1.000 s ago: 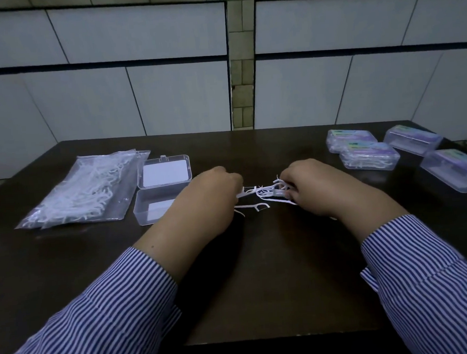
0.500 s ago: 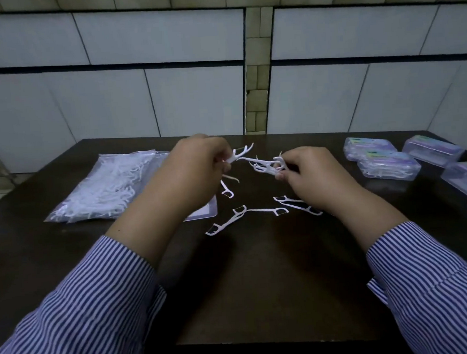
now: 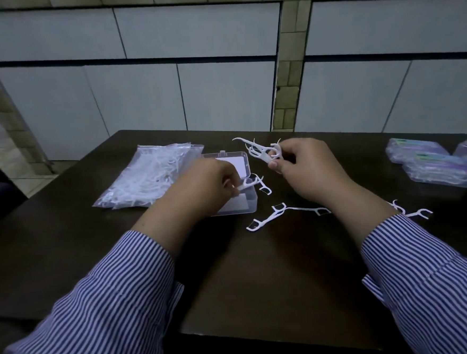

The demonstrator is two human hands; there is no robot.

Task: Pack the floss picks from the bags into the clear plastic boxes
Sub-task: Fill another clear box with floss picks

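My left hand [image 3: 202, 187] pinches a couple of white floss picks [image 3: 250, 183] over the open clear plastic box [image 3: 242, 204], whose lid [image 3: 235, 160] lies flat behind it. A small bunch of floss picks [image 3: 263, 151] is held up above the table by my right hand [image 3: 306, 169]. On the dark table, loose picks [image 3: 277, 213] lie between my wrists, and more picks [image 3: 411, 211] show beside my right forearm. The clear bag of floss picks [image 3: 147, 180] lies left of the box.
Several closed, filled boxes with purple labels [image 3: 436, 162] stand at the table's right side. The dark table's front edge [image 3: 279, 336] is near me. A tiled wall rises behind the far edge.
My left hand came down from mid-air to the open box with its picks. My right hand stayed raised with its bunch. The view shifted, showing the box and more loose picks.
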